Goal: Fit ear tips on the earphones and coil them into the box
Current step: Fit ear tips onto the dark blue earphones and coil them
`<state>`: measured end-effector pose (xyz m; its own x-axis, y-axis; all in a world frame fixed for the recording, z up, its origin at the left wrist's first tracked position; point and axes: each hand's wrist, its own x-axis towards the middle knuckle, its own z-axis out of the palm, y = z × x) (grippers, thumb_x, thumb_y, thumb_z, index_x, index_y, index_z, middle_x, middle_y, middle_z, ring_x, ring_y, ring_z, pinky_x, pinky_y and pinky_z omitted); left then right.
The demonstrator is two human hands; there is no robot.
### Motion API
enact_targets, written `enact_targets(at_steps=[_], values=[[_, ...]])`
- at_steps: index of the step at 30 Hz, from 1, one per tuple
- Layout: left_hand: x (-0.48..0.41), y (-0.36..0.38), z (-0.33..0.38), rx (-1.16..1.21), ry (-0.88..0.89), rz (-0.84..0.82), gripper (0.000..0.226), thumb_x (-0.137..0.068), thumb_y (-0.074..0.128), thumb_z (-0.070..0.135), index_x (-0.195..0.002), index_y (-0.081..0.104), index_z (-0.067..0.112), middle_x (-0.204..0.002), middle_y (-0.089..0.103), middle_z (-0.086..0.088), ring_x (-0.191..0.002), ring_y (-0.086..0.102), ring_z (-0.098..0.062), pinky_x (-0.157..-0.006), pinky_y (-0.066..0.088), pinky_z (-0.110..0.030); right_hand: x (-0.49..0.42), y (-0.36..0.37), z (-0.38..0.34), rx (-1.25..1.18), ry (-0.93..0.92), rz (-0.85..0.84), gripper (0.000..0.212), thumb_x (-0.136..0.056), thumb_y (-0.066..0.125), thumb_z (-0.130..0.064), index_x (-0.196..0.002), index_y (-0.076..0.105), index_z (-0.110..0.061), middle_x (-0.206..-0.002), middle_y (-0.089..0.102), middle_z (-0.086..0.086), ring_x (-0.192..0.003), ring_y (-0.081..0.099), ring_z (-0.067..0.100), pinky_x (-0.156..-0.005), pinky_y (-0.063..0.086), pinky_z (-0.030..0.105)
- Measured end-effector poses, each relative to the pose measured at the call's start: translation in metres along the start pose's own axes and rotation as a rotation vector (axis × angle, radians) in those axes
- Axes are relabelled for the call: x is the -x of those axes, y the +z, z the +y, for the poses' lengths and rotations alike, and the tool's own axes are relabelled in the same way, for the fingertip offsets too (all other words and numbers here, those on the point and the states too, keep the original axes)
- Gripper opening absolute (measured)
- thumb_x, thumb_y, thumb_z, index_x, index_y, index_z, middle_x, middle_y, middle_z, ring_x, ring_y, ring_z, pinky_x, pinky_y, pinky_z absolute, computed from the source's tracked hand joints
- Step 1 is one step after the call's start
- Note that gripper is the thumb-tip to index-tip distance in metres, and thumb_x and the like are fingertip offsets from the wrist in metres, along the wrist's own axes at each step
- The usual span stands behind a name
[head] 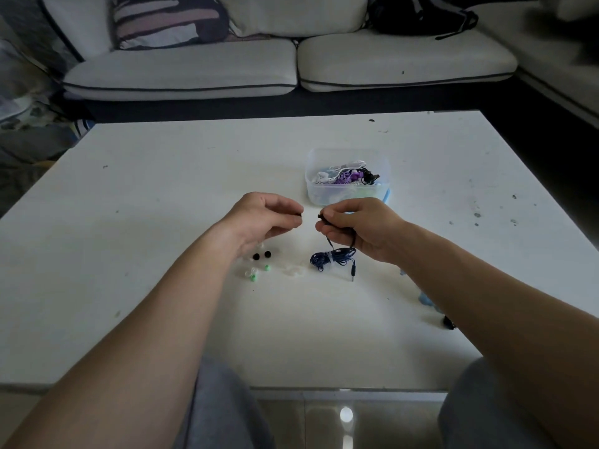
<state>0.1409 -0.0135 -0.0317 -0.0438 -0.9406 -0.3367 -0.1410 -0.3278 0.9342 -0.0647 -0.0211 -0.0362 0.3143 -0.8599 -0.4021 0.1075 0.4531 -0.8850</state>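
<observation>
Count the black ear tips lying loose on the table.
2: one black ear tip and another, side by side close to the left hand, which seems to pinch a third, too small to confirm.

Two hands, one box, one earphone bundle and a scatter of ear tips on one surface [162, 189].

Loose on the surface lie two black ear tips [256, 256], two green ear tips [266, 268] and several clear ear tips [251, 271], too faint to count. One dark ear tip [299, 215] sits at the fingertips of the left hand [262, 218], and one earbud [321, 216] is in the right hand [363, 228]. There is one tied bundle of blue earphones [330, 258] with one plug [352, 273]. The single clear box [327, 196] holds tangled earphones in three colours, white, purple and black; the number of sets cannot be told. Behind are two sofa cushions [181, 72], one striped pillow [168, 21] and one black bag [421, 11].
</observation>
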Motion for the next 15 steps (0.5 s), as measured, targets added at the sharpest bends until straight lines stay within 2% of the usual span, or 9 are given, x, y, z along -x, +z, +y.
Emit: enact_targets(at_steps=[5,10,15], values=[[0.0037,0.0103,0.0061,0.194,-0.024,-0.084,0.025,-0.079,0.069,-0.013,-0.095,0.073,0.006,-0.089,0.075,-0.007,-0.085,0.072,-0.013,-0.076,0.055,-0.017,0.0063,0.0054,-0.0021,0.017,-0.039,-0.069,0.012,-0.096,0.060,-0.002,-0.089,0.070,0.001,-0.077,0.072,0.014,-0.071,0.070,0.017,-0.069,0.059,0.020],[0.0063,0.0099,0.0101,0.297,-0.026,-0.127,0.023,-0.085,0.062,-0.012,-0.101,0.071,0.002,-0.089,0.075,-0.010,-0.085,0.073,-0.016,-0.074,0.056,-0.017,0.0091,0.0091,-0.0034,-0.002,-0.085,-0.047,0.010,-0.096,0.061,-0.002,-0.092,0.068,0.003,-0.076,0.072,0.014,-0.072,0.070,0.018,-0.067,0.057,0.020],[0.0063,0.0090,0.0106,0.315,-0.023,-0.135,0.022,-0.087,0.061,-0.011,-0.098,0.072,0.004,-0.088,0.075,-0.011,-0.086,0.074,-0.018,-0.072,0.056,-0.017,0.0098,0.0101,-0.0038,-0.032,-0.081,-0.032,0.010,-0.096,0.060,-0.003,-0.091,0.068,0.001,-0.076,0.074,0.012,-0.069,0.071,0.016,-0.064,0.057,0.019]])
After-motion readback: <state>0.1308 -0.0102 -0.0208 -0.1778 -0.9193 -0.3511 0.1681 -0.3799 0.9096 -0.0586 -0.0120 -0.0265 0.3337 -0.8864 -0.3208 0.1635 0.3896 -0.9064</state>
